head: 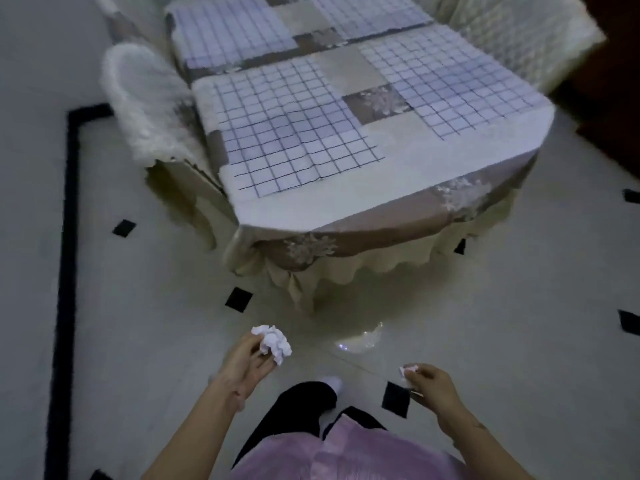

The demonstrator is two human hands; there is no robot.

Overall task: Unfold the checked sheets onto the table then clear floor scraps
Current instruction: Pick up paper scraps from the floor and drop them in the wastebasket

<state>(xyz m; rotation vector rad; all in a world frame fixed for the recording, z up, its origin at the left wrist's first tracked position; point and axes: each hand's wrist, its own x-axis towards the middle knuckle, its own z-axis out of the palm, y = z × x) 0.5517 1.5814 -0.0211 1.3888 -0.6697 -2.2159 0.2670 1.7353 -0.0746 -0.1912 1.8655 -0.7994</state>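
Several white checked sheets lie flat on the cloth-covered table (pixel 363 209): the nearest checked sheet (pixel 294 133) at the front left, another checked sheet (pixel 460 81) at the right, and a third checked sheet (pixel 232 32) at the back left. I stand on the tiled floor in front of the table. My left hand (pixel 246 362) grips a crumpled white paper ball (pixel 273 342). My right hand (pixel 433 379) pinches a small white paper scrap (pixel 408 370) between its fingertips.
A chair with a lacy cover (pixel 145 105) stands at the table's left side, another covered chair (pixel 512 32) at the back right. The pale floor has small black tile insets (pixel 239 298) and a black border line (pixel 65 271). My leg and white sock (pixel 332 384) are below.
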